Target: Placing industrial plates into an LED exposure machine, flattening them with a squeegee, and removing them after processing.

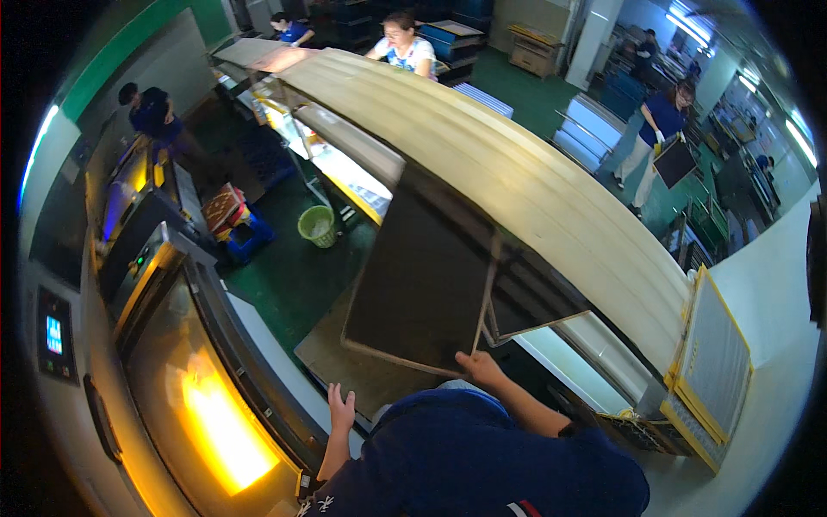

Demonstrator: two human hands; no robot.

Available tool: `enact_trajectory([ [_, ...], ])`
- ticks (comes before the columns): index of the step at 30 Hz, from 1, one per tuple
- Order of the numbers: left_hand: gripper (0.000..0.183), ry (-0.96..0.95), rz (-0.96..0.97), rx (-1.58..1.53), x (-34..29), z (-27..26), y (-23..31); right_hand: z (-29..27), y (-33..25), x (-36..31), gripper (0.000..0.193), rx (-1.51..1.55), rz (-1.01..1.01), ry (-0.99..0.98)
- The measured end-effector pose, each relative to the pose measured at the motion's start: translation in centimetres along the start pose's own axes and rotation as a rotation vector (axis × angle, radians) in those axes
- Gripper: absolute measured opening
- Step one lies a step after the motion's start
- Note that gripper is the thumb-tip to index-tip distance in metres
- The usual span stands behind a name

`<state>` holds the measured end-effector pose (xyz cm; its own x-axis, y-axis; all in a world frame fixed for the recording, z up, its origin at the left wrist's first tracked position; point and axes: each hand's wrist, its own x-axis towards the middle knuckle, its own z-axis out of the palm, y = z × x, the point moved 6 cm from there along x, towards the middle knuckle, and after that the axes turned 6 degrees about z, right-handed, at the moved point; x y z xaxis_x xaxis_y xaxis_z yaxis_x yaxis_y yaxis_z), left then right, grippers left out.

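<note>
my top: dark navy cloth | my right sleeve: short, navy | my left sleeve: navy, small white marks by its edge | low on the top: slanted red-and-white stripes | my left hand, right hand: bare, ungloved | past the hem: pale cloth, garment unclear

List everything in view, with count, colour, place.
Held framed panel: one, dark, centre.
Second framed panel: one, dark, right of it.
Long ridged top: one, cream, upper left to right.
Wastebasket: one, green, floor left of centre.
Machine window: one, glowing yellow, lower left.
Control screen: one, bluish white, far left.
Yellow-edged panels: several, grey, right.
Co-workers: at least four, dark-blue or white-patterned tops, background.
Own shirt: one, dark blue, bottom centre.
Left grip: one, bare, open, lower centre.
Right grip: one, bare, on held panel's corner.
</note>
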<state>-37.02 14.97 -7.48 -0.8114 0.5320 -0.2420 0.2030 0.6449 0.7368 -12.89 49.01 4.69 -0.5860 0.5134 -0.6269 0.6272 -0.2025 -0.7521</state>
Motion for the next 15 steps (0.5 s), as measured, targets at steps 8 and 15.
enact_trajectory([
  [8, 0.059, -0.328, -0.059, -0.208, 1.0, 7.4, -1.9, -2.4, 7.9, -0.8, 0.049, 0.655, 0.227, 0.155],
  [15, 0.063, -0.903, -0.002, 0.319, 7.7, 5.8, -1.9, -6.2, 6.9, 0.1, 0.050, 0.743, 0.132, 0.424],
])
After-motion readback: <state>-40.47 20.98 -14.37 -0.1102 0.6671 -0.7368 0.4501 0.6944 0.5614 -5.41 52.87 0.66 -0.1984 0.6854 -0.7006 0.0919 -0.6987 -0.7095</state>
